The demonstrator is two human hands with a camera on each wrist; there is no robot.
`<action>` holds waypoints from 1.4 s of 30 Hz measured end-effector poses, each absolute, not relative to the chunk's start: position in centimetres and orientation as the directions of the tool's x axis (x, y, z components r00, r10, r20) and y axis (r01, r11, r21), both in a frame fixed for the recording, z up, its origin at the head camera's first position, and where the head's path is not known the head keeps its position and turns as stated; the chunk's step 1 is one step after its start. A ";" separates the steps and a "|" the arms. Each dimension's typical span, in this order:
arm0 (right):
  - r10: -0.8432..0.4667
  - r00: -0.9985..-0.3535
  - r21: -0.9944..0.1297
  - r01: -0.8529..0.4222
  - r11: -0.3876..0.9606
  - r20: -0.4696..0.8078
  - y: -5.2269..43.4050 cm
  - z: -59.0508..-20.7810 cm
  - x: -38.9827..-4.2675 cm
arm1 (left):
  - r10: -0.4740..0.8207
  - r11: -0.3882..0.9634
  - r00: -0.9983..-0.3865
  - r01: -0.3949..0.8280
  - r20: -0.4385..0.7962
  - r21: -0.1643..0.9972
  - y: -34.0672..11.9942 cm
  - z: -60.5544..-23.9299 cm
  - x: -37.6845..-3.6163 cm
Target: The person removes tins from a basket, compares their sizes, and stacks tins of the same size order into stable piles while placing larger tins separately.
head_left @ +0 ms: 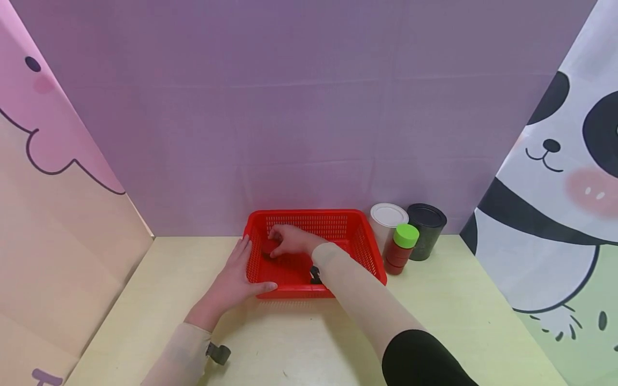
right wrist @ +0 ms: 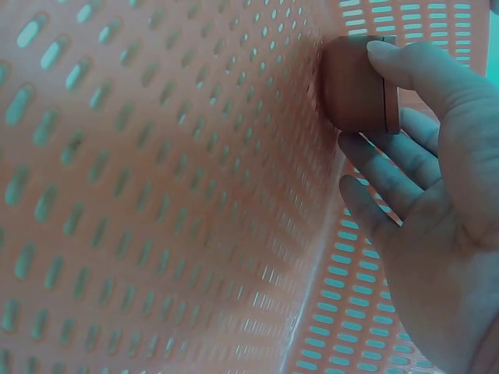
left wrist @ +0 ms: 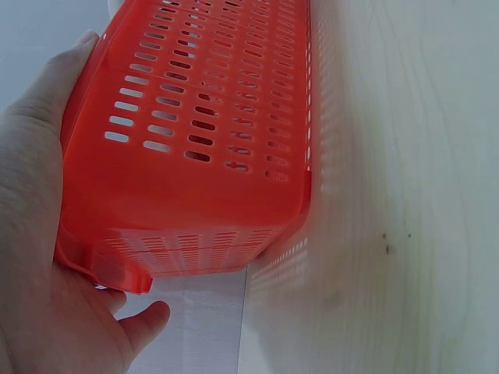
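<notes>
A red plastic basket (head_left: 299, 292) with slotted walls stands at the back of the table. At its front left corner rests my left hand (head_left: 236, 284), thumb across the front rim and straight fingers along the left side. The left wrist view shows that hand (left wrist: 39, 249) against the basket's rim (left wrist: 101, 269). Reaching inside, my right hand (head_left: 294, 241) pinches a small, round reddish container (right wrist: 355, 89) with a lid-like band, between thumb and fingers. It sits low in the left part of the basket, against the slotted surface.
Right of the basket stand a white can (head_left: 389, 215), a black can (head_left: 427, 230) and a red jar with a green lid (head_left: 404, 244). A purple backdrop (head_left: 309, 134) rises behind, with printed panels on both sides.
</notes>
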State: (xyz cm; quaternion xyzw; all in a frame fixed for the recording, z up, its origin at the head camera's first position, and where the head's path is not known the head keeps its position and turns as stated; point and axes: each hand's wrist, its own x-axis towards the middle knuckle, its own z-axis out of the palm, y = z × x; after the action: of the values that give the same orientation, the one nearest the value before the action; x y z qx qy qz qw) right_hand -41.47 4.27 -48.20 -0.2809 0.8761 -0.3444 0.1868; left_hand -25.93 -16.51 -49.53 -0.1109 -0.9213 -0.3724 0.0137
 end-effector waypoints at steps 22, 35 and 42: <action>-0.628 -0.778 -0.725 -0.424 0.543 -0.015 5.1 -45.6 -40.8 | 0.203 0.677 -0.971 0.234 0.129 0.698 -16.7 -50.0 -26.1; -0.637 -0.769 -0.753 -0.448 0.482 0.050 7.4 -41.7 -40.1 | 0.199 0.656 -0.969 0.242 0.145 0.715 -16.7 -49.9 -26.0; -0.618 -0.780 -0.751 -0.466 0.468 0.100 8.6 -40.1 -39.4 | 0.203 0.674 -0.967 0.252 0.154 0.694 -16.5 -49.8 -26.0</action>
State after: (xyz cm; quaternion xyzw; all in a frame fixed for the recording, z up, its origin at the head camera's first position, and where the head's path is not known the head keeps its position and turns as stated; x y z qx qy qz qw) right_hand -39.42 8.64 -40.06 -0.3182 0.8516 -0.4059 0.0931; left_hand -26.03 -16.47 -49.82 -0.1246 -0.9143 -0.3841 0.0321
